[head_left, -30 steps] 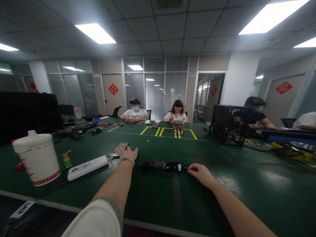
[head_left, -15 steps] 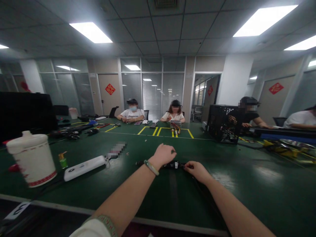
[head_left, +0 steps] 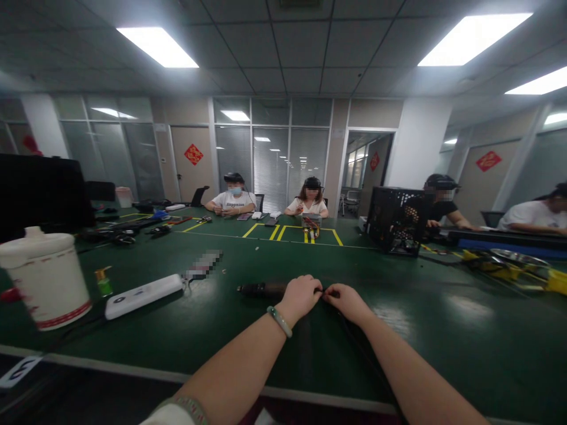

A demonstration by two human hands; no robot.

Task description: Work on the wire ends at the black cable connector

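Now that the left hand (head_left: 303,297) has come to grip the tool (head_left: 262,290) beside the right hand (head_left: 348,301), which pinches the cable (head_left: 357,342), work looks two-handed.

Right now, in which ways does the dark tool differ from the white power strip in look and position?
The dark tool looks rounded, while the white power strip is box-like.
The tool lies nearly level across the view; the strip slants, right end farther away.
The tool is partly hidden by the left hand; no hand covers the strip.
Both are long and lie on the green table.
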